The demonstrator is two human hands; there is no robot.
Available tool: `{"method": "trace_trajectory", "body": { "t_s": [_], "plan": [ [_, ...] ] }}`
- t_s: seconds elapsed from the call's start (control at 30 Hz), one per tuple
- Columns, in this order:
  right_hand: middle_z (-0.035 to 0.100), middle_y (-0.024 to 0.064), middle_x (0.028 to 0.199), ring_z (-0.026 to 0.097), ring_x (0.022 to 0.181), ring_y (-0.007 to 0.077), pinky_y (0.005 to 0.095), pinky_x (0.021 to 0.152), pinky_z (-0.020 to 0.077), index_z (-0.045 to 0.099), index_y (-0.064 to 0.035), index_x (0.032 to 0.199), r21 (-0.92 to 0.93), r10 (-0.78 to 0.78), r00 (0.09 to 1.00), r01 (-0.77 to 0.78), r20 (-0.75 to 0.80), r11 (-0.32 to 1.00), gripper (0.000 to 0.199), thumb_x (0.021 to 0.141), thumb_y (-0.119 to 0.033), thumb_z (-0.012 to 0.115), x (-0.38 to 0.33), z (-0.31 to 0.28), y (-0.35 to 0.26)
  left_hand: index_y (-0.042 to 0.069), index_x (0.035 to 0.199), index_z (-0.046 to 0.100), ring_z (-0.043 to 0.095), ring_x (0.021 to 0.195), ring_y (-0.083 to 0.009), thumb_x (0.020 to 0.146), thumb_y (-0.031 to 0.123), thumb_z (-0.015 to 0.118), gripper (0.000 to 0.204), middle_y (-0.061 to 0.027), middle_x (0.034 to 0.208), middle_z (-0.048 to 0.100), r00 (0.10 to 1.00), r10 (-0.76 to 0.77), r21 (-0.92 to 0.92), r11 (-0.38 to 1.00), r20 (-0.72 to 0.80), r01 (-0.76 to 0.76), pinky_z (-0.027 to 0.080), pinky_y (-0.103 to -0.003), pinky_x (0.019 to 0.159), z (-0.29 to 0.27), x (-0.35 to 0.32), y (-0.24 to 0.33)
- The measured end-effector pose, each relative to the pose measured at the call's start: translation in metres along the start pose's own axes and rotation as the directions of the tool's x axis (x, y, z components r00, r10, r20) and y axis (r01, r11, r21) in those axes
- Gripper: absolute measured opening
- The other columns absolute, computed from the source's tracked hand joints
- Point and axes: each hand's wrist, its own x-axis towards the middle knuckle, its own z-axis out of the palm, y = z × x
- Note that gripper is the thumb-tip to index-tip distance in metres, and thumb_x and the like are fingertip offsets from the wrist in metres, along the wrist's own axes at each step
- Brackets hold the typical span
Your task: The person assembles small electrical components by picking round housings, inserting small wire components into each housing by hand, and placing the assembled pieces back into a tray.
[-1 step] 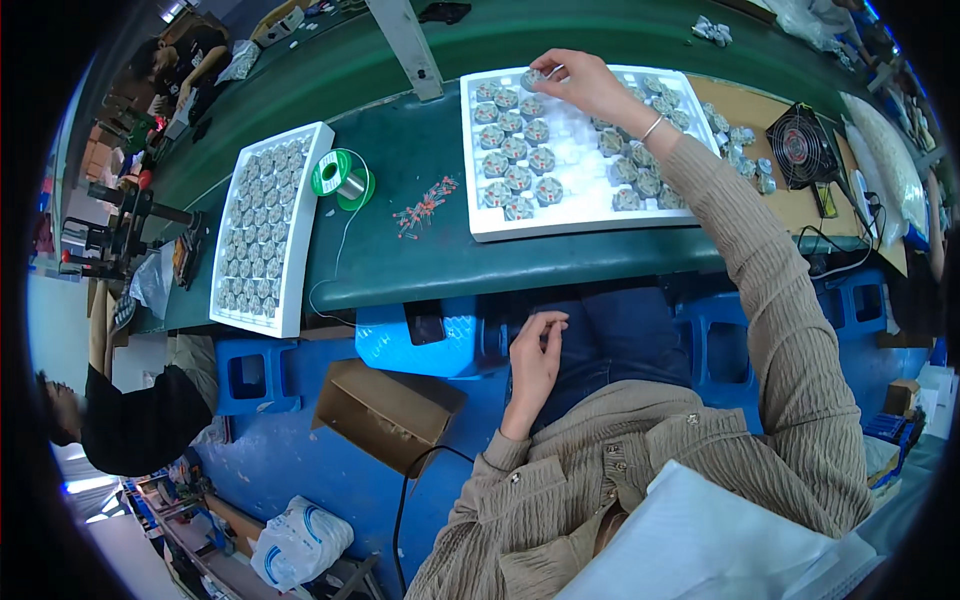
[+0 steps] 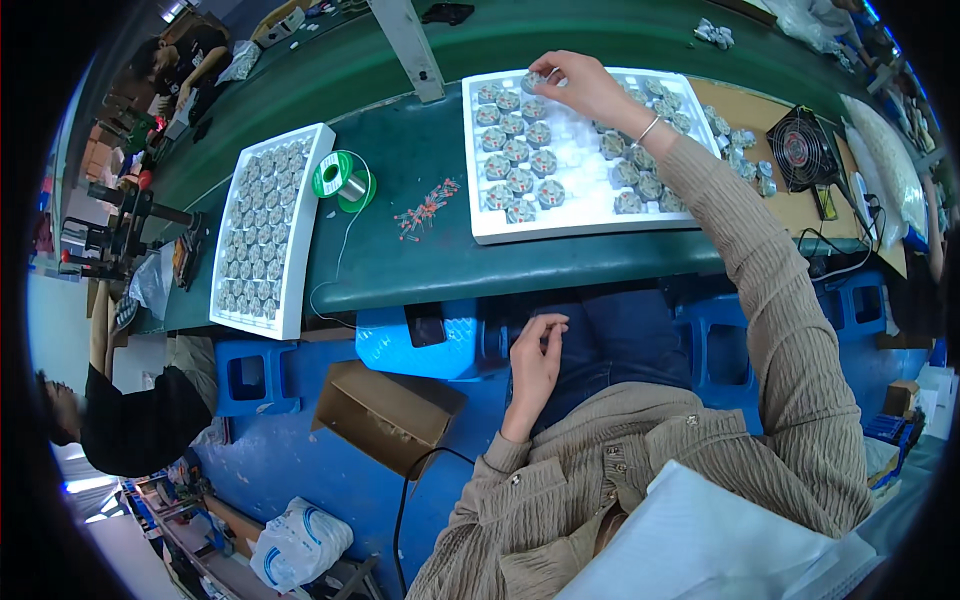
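My right hand (image 2: 588, 88) reaches across the green bench to the far edge of a white foam tray (image 2: 565, 233). Its thumb and fingertips pinch a small round grey part (image 2: 533, 80) in the tray's top row. Several more of these round grey parts (image 2: 518, 152) sit in rows on the tray, and its middle is bare. My left hand (image 2: 537, 355) rests low on my lap below the bench edge. Its fingers are loosely curled and hold nothing.
A second white tray (image 2: 302, 205) packed with grey parts lies at the left. Between the trays are a green solder spool (image 2: 340, 180) and a heap of red-leaded components (image 2: 425, 212). A small fan (image 2: 805, 148) sits at the right. A cardboard box (image 2: 385, 410) and another person (image 2: 130, 420) are below.
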Motion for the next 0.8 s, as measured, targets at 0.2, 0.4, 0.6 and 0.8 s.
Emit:
{"method": "trace_trajectory", "body": {
  "t_s": [0.2,0.4,0.6,0.8],
  "plan": [
    [0.07,0.0091,0.109,0.067,0.091,0.0223,0.0315,0.087,0.0555,0.069,-0.0044,0.118,-0.357,-0.191,0.98,0.199,0.059,0.913,0.028,0.095,-0.019,0.07,0.003,0.01,-0.002,0.001,0.109,0.069,0.061,0.079,-0.0132,0.094,-0.002,0.059,0.018,-0.0056,0.097,0.069,0.999,-0.051,-0.026,0.998,-0.017,0.051,0.049,-0.024,0.07,-0.008,0.0,-0.009],
    [0.069,0.008,0.108,0.067,0.092,0.0222,0.0316,0.088,0.0547,0.069,-0.0058,0.114,-0.473,-0.193,0.975,0.223,0.112,0.852,0.025,0.094,-0.021,0.07,0.002,0.002,-0.004,0.001,0.109,0.068,0.062,0.08,-0.0143,0.095,-0.002,0.059,0.018,-0.0063,0.098,0.07,0.996,-0.079,-0.026,0.997,-0.034,0.078,0.049,-0.025,0.07,-0.013,0.005,-0.014],
    [0.069,0.0064,0.109,0.066,0.092,0.0209,0.0322,0.085,0.0552,0.069,-0.0092,0.112,-0.484,-0.096,0.985,0.154,0.142,0.861,0.021,0.096,-0.022,0.068,0.007,0.001,-0.013,0.001,0.11,0.068,0.06,0.08,-0.0123,0.096,-0.002,0.058,0.018,-0.0055,0.098,0.07,0.996,-0.084,-0.024,0.996,-0.028,0.084,0.049,-0.023,0.072,-0.009,0.004,-0.016],
    [0.066,0.0035,0.111,0.066,0.091,0.0198,0.032,0.083,0.0553,0.066,-0.0123,0.115,-0.469,-0.252,0.967,0.235,0.028,0.851,0.022,0.095,-0.021,0.069,0.006,0.003,0.0,0.0,0.108,0.068,0.065,0.082,-0.0171,0.093,-0.004,0.059,0.018,-0.0075,0.098,0.07,0.996,-0.085,0.009,0.996,-0.023,0.085,0.05,-0.027,0.071,-0.006,0.003,-0.016]
  ]
}}
